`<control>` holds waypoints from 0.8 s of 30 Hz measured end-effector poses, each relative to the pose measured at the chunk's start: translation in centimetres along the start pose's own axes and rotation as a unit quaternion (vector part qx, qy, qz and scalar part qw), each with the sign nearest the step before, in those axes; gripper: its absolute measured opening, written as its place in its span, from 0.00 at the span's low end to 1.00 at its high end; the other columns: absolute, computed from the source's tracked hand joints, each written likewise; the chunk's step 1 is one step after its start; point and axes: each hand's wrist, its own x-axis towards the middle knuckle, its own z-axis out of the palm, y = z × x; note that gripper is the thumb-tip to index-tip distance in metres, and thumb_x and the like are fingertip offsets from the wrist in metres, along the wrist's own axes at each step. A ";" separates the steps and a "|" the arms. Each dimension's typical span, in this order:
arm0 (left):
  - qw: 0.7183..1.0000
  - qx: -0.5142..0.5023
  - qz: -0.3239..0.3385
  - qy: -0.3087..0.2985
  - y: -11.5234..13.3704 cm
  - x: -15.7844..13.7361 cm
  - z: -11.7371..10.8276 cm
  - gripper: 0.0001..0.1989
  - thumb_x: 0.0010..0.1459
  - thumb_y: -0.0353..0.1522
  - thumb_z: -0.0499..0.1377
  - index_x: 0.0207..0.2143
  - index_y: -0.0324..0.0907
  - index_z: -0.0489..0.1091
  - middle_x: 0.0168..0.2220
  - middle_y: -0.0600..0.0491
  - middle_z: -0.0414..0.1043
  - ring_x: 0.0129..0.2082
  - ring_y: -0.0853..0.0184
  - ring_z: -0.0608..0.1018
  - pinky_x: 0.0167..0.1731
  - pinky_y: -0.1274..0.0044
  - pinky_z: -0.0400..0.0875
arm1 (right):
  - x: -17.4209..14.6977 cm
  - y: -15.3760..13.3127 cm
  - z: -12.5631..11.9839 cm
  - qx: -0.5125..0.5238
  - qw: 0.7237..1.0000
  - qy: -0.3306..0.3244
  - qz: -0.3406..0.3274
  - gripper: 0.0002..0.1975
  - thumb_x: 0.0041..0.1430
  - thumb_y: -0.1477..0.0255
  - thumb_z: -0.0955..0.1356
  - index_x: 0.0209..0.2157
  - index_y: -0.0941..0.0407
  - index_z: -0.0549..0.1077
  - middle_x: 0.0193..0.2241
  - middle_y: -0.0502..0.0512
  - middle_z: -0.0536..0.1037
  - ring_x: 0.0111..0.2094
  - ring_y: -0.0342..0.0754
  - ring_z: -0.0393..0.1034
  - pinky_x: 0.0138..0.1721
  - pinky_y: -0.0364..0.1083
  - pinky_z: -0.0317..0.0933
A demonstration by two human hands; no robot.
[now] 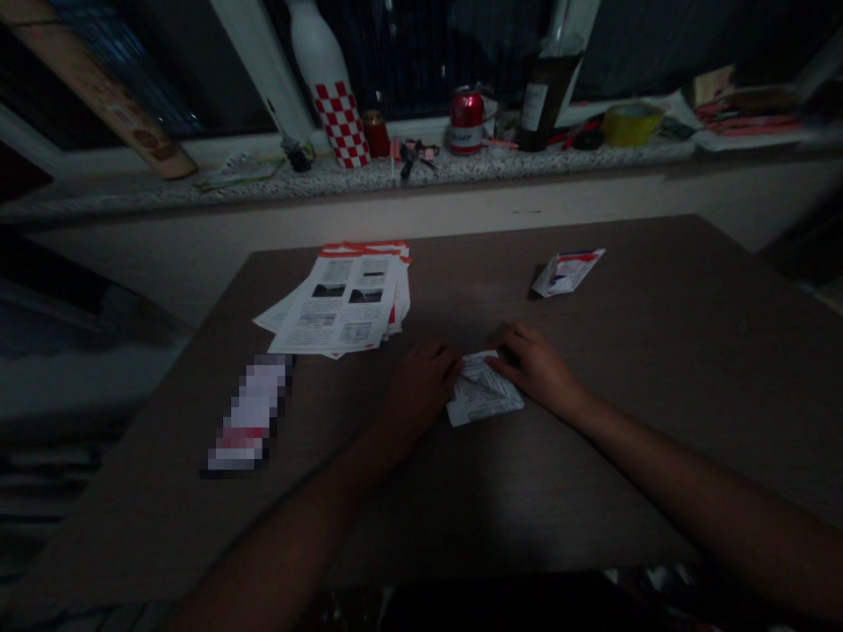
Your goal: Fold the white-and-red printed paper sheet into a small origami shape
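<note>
Folded printed sheet [486, 402] lies between the bench's [672, 303] far and near edges; left hand [425, 384] touches its left side, right hand [535, 362] its far-right corner, probably steadying it; can't tell if either pinches.

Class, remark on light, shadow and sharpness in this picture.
Head view: dim overall, the left hand darker than the right hand; head view: a shadow beside the red-and-white folded paper; head view: coarse pixel blocks cover the phone; head view: print on the creased sheet looks unreadable.
</note>
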 end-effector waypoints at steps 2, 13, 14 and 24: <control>0.999 0.038 0.028 -0.019 0.6 -0.7 -0.5 0.11 0.75 0.33 0.55 0.48 0.40 0.77 0.49 0.47 0.78 0.48 0.58 0.79 0.51 0.66 0.75 | 0.0 0.0 0.0 0.002 1.000 0.002 0.000 0.04 0.66 0.72 0.73 0.43 0.55 0.77 0.41 0.58 0.76 0.45 0.56 0.73 0.47 0.52 0.66; 0.986 0.102 0.098 -0.092 1.1 -4.1 -1.8 0.23 0.77 0.41 0.51 0.68 0.44 0.66 0.69 0.44 0.67 0.66 0.52 0.72 0.65 0.58 0.67 | -0.2 0.0 0.1 0.010 1.000 0.012 -0.009 0.02 0.67 0.72 0.73 0.40 0.55 0.78 0.40 0.57 0.76 0.42 0.54 0.74 0.45 0.50 0.67; 0.986 0.095 0.100 -0.091 1.0 -4.2 -1.8 0.24 0.77 0.41 0.51 0.69 0.44 0.66 0.69 0.45 0.67 0.68 0.52 0.70 0.67 0.58 0.65 | -0.2 -0.1 0.1 0.009 1.000 0.013 -0.011 0.02 0.67 0.72 0.73 0.40 0.55 0.78 0.40 0.57 0.76 0.42 0.54 0.74 0.45 0.50 0.67; 0.990 0.050 0.093 -0.090 0.5 -4.9 -1.3 0.24 0.78 0.42 0.49 0.72 0.49 0.62 0.73 0.47 0.61 0.69 0.54 0.68 0.67 0.58 0.65 | -0.2 0.1 0.2 -0.001 1.000 0.013 -0.015 0.02 0.68 0.72 0.73 0.40 0.55 0.78 0.40 0.57 0.76 0.42 0.54 0.73 0.45 0.51 0.67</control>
